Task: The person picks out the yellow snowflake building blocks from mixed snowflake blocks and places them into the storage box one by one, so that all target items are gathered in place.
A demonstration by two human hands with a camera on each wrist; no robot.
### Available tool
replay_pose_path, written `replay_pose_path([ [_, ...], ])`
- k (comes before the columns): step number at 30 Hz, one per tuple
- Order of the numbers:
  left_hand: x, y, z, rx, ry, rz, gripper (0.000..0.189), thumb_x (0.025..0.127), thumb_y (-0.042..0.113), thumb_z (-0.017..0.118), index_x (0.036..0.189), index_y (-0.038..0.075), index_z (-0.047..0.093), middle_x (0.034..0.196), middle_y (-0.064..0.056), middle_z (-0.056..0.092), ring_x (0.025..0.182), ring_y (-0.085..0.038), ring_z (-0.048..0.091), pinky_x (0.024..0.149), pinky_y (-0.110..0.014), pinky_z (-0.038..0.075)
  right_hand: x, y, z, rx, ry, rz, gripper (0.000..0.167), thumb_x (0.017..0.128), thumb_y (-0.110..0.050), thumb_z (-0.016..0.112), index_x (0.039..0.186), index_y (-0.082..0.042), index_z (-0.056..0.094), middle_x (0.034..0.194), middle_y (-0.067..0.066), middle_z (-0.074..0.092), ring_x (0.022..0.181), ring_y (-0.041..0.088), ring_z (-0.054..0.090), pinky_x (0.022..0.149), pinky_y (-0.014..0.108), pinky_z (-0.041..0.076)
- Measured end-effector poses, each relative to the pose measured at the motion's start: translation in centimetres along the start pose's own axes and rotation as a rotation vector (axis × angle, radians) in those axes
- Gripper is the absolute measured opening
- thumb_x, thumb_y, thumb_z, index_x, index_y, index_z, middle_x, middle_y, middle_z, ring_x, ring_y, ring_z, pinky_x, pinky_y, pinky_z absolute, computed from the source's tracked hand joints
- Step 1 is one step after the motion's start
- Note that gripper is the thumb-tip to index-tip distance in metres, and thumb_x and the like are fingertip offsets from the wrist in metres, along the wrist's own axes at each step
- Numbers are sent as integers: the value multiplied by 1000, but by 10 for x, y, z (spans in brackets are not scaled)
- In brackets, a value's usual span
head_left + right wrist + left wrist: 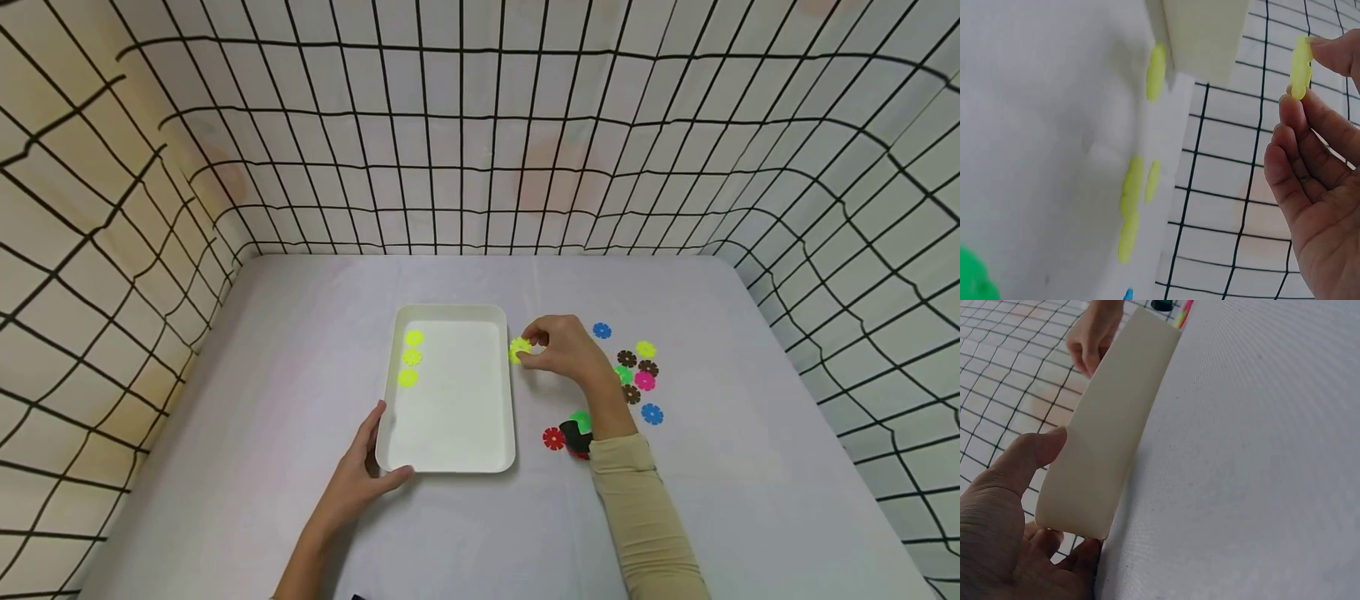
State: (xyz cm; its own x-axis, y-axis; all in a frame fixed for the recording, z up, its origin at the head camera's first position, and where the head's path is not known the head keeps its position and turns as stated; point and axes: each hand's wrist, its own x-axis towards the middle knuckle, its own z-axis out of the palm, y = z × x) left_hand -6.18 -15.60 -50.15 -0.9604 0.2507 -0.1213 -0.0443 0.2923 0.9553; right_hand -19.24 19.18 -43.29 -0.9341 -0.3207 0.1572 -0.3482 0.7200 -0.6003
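Observation:
A white rectangular tray lies on the table. My left hand grips its near left corner, thumb on the near wall and fingers along the left side. Three yellow notched discs form a column inside the tray, along its left side. Just outside the tray's right edge, my right hand pinches one yellow notched disc between thumb and fingertips. In the right wrist view, several more yellow discs lie on the table beside the tray; the hand hides most of that area in the head view.
Right of the right arm lie loose notched discs: blue, brown, pink, green and yellow. By the right forearm are a red disc, a green one and a black object. Black wire mesh surrounds the table's back and sides.

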Motion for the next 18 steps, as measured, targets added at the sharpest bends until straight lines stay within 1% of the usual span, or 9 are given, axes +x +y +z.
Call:
replay_pose_path([
  [2, 0, 0, 0, -1, -1, 1, 108, 76, 22, 84, 157, 21, 13, 163, -10, 19, 149, -31, 22, 98, 3, 21, 2, -3, 2, -3, -12, 3, 26, 74, -19, 82, 94, -4, 73, 87, 7, 71, 83, 30, 63, 71, 29, 52],
  [4, 1, 1, 0, 0, -1, 2, 108, 76, 21, 84, 157, 21, 13, 163, -10, 18, 150, -31, 21, 98, 3, 20, 4, -7, 4, -14, -11, -13, 26, 74, -19, 82, 94, -4, 73, 87, 7, 70, 82, 29, 63, 70, 29, 52],
  [9, 1, 2, 0, 12, 0, -3, 108, 76, 22, 84, 157, 22, 13, 164, -9, 17, 150, -30, 19, 98, 4, 20, 11, -21, 2, -26, 7, -95, 25, 73, -17, 82, 92, -3, 73, 84, 7, 70, 80, 29, 63, 69, 29, 52],
  [13, 1, 2, 0, 9, 2, -3, 109, 75, 20, 85, 157, 20, 13, 163, -10, 18, 150, -30, 20, 98, 4, 20, 20, -37, 0, -14, -7, -158, 23, 74, -18, 80, 91, -3, 73, 85, 7, 71, 80, 29, 64, 70, 29, 52],
  [18, 1, 2, 0, 0, 0, 6, 109, 75, 20, 85, 157, 19, 13, 163, -11, 17, 150, -31, 20, 98, 4, 20, 31, -59, 1, -41, -11, -230, 23, 74, -18, 80, 90, -3, 74, 85, 6, 72, 77, 22, 64, 70, 27, 53],
])
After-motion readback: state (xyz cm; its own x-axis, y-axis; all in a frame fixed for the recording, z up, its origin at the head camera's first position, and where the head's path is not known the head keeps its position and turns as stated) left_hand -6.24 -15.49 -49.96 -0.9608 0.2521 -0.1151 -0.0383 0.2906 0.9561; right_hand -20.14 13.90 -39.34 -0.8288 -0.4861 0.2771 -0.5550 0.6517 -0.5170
